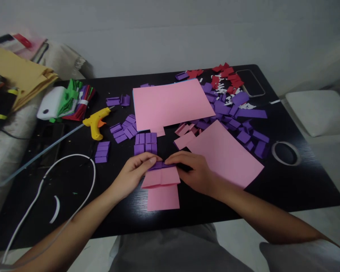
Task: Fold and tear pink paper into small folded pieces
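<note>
My left hand pinches the left end of a purple folded paper piece, thumb on top. At its other end the fingertips of my right hand press on the same piece. The purple piece lies along the top edge of a folded pink paper, whose front flap lifts a little. Beneath that flap a flat pink paper part extends towards me. Just beyond my left hand sits a block of purple folded papers. A pink sheet lies partly under my right forearm.
A larger pink sheet lies at the back. Loose purple pieces and red pieces are scattered at right, near a tape roll. At left are a yellow glue gun, a white cable and coloured bundles.
</note>
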Demonstrator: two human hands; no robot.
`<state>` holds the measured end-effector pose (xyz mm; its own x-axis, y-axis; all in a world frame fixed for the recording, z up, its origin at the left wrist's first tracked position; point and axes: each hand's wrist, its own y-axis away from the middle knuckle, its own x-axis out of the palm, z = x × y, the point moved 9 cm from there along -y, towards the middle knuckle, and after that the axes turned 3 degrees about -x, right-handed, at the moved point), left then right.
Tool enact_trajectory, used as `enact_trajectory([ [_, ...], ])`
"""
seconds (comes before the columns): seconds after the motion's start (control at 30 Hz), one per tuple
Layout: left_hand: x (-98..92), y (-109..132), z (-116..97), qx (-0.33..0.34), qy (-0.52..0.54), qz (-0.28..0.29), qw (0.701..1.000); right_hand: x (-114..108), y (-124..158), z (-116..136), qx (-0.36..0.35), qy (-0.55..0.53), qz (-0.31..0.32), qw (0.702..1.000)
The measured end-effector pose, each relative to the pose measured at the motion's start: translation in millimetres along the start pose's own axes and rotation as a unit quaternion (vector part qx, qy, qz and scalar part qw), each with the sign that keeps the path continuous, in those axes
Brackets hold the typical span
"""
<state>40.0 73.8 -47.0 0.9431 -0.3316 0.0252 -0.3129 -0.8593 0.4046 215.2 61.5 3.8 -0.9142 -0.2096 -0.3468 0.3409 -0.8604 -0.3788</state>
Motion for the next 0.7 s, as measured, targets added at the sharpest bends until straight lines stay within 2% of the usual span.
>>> enact_trajectory([
  [0.2, -1.9, 10.6, -20.4, 0.126, -0.021, 0.045, 0.991, 3.9, 6.5, -32.0, 0.167, -0.084, -0.012, 0.982],
  [0.3, -2.7, 13.9, -27.8, 0.161, -0.024, 0.038, 0.986, 8.1, 10.7, -40.5, 0.205, -0.122, -0.016, 0.971],
  [0.4, 2.9, 13.0, -29.7, 0.156, -0.014, 0.037, 0.987, 10.8, 13.8, -45.9, 0.224, -0.153, -0.023, 0.962],
  [0.57, 0.1, 9.5, -21.7, 0.119, -0.057, -0.038, 0.991, 13.6, 17.8, -49.5, 0.234, -0.167, -0.022, 0.957],
  [0.7, -2.9, 9.2, -14.5, 0.099, -0.066, -0.048, 0.992, 14.4, 18.2, -48.3, 0.235, -0.166, -0.01, 0.958],
])
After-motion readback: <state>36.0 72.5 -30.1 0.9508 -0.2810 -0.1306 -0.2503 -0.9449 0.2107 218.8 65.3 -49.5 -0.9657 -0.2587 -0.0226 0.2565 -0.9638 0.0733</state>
